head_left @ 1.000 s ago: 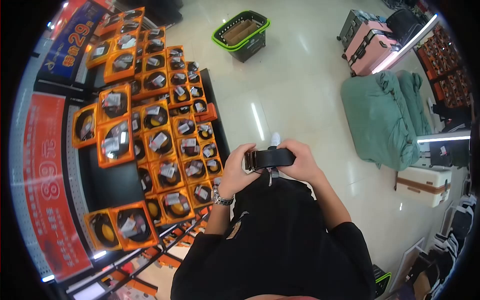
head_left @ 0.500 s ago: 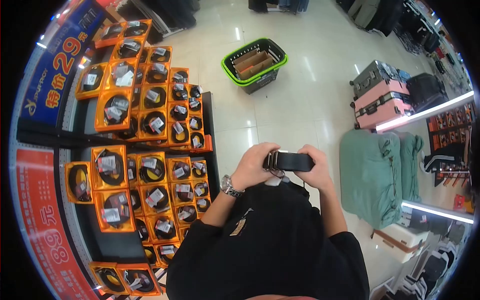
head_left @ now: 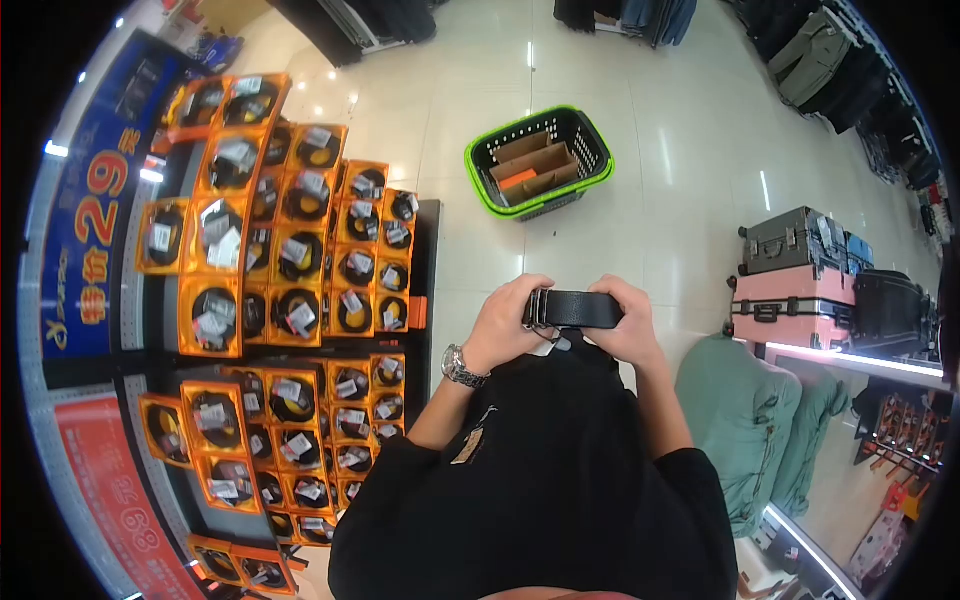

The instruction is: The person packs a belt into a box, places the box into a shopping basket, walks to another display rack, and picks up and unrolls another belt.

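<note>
A coiled black belt is held level in front of my chest, between both hands. My left hand, with a metal watch on the wrist, closes around the buckle end. The silvery buckle shows beside its fingers. Gripping the rounded other end of the coil is my right hand, thumb along the top. A small pale tag hangs below the belt near my left hand. The undersides of the fingers are partly hidden.
On the left, a rack holds coiled belts in orange boxes. A green-rimmed black basket with cardboard pieces stands on the floor ahead. To the right are stacked suitcases and green-covered bundles. Clothes hang at the back.
The view has turned slightly left, so the basket and suitcases appear farther right and lower. Both hands still hold the belt, which has shifted little.
</note>
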Motion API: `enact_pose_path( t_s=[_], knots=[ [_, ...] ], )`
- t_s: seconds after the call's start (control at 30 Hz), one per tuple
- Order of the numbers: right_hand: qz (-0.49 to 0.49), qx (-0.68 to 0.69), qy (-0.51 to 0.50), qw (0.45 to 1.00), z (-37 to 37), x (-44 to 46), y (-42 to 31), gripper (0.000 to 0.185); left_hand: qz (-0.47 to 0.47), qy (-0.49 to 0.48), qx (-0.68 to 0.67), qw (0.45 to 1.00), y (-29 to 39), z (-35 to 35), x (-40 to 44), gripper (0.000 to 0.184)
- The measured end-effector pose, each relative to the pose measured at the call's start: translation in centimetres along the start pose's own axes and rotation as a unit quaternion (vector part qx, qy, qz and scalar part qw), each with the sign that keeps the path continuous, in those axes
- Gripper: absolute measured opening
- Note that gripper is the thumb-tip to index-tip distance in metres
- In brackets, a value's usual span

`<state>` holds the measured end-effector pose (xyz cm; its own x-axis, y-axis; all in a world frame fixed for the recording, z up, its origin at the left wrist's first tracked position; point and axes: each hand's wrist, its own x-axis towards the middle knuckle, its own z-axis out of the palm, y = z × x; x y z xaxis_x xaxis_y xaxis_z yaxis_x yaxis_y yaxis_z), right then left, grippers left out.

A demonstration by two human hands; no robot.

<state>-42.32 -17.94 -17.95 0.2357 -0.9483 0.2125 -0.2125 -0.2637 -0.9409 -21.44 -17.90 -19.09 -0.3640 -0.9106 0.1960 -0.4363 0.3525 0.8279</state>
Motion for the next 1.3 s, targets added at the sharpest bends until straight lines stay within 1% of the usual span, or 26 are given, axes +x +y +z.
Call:
enact_pose_path(
  t_s=[0.07,0.13,0.17,0.23,0.3,0.37,0.43,0.5,0.53,0.57,0.63,0.67,0.7,0.77,0.8,0.83,0.9,0.93,0.97,1.03,1.1,1.17,1.23,1.27,1.3],
  knots=[
    [0.013,0.030,0.008,0.999,-2.1,3.7,1.2,0.030,0.031,0.018,0.025,0.999,-0.4,0.0,4.3,0.056],
    [0.059,0.061,-0.031,0.996,-4.2,7.4,2.3,0.029,0.007,0.014,0.036,0.999,-0.8,-0.3,7.7,0.056],
    [0.063,0.063,-0.037,0.995,-4.6,9.2,3.0,0.029,-0.015,0.018,0.044,0.999,-1.1,-0.4,9.0,0.056],
    [-0.046,0.048,-0.046,0.997,-4.7,12.9,4.3,0.027,-0.028,0.042,0.045,0.998,-2.2,-0.8,11.2,0.055],
    [-0.044,0.059,-0.077,0.994,-4.8,16.0,5.4,0.028,-0.089,0.063,0.013,0.994,-3.5,-1.1,13.1,0.054],
    [-0.019,0.073,-0.099,0.992,-4.8,19.0,6.7,0.027,-0.107,0.079,0.014,0.991,-4.7,-1.4,15.2,0.054],
    [-0.023,0.076,-0.119,0.990,-5.2,22.3,8.4,0.027,-0.141,0.096,-0.043,0.984,-5.9,-1.5,17.7,0.051],
    [-0.013,0.087,-0.121,0.989,-5.6,25.4,9.9,0.027,-0.146,0.105,-0.061,0.982,-7.5,-1.8,20.5,0.049],
    [0.025,0.110,-0.130,0.985,-5.9,26.8,10.4,0.029,-0.146,0.106,-0.081,0.980,-8.4,-2.0,21.8,0.048],
    [0.023,0.111,-0.134,0.984,-6.0,28.4,11.2,0.029,-0.148,0.110,-0.080,0.980,-9.3,-2.0,23.2,0.048],
    [0.071,0.097,-0.133,0.984,-6.2,31.9,13.1,0.030,-0.166,0.142,-0.105,0.970,-11.5,-2.1,26.4,0.046],
    [0.108,0.068,-0.144,0.981,-6.4,33.8,13.7,0.032,-0.182,0.142,-0.106,0.967,-12.6,-2.4,28.0,0.043],
    [0.106,0.064,-0.150,0.981,-6.3,35.6,14.6,0.032,-0.183,0.149,-0.110,0.966,-13.5,-2.5,29.4,0.043],
    [0.098,0.021,-0.163,0.981,-6.1,38.8,17.2,0.031,-0.229,0.161,-0.110,0.954,-15.4,-2.6,31.8,0.041],
    [0.026,-0.059,-0.184,0.981,-6.2,40.4,18.6,0.035,-0.234,0.170,-0.088,0.953,-16.8,-2.4,32.7,0.041],
    [0.030,-0.059,-0.197,0.978,-6.6,41.9,19.7,0.035,-0.236,0.189,-0.080,0.950,-18.0,-2.2,33.2,0.042],
    [-0.002,-0.108,-0.240,0.965,-6.8,44.4,21.0,0.042,-0.306,0.202,-0.076,0.927,-20.0,-2.3,33.9,0.043],
    [0.050,-0.116,-0.248,0.960,-7.1,45.0,22.4,0.046,-0.349,0.225,-0.095,0.905,-20.8,-2.3,34.0,0.045],
    [0.075,-0.085,-0.244,0.963,-7.4,45.5,23.9,0.045,-0.367,0.248,-0.069,0.894,-22.7,-1.7,33.3,0.045],
    [0.156,-0.073,-0.267,0.948,-8.3,47.0,27.2,0.041,-0.403,0.318,-0.055,0.857,-25.1,-0.7,31.9,0.048],
    [0.197,-0.044,-0.277,0.940,-9.1,47.7,33.0,0.033,-0.438,0.328,-0.055,0.835,-26.2,-1.0,30.4,0.049],
    [0.220,-0.085,-0.313,0.920,-10.2,48.8,36.9,0.033,-0.506,0.366,-0.123,0.771,-28.0,0.2,27.6,0.050],
    [0.244,-0.139,-0.363,0.889,-11.2,49.3,42.5,0.032,-0.579,0.368,-0.014,0.727,-28.4,2.3,24.7,0.050],
    [0.266,-0.160,-0.391,0.866,-11.9,49.7,44.6,0.031,-0.593,0.389,0.032,0.704,-29.5,5.0,21.7,0.049],
    [0.255,-0.163,-0.393,0.868,-12.7,49.3,47.8,0.029,-0.605,0.406,0.079,0.680,-29.7,7.6,19.3,0.049]
  ],
)
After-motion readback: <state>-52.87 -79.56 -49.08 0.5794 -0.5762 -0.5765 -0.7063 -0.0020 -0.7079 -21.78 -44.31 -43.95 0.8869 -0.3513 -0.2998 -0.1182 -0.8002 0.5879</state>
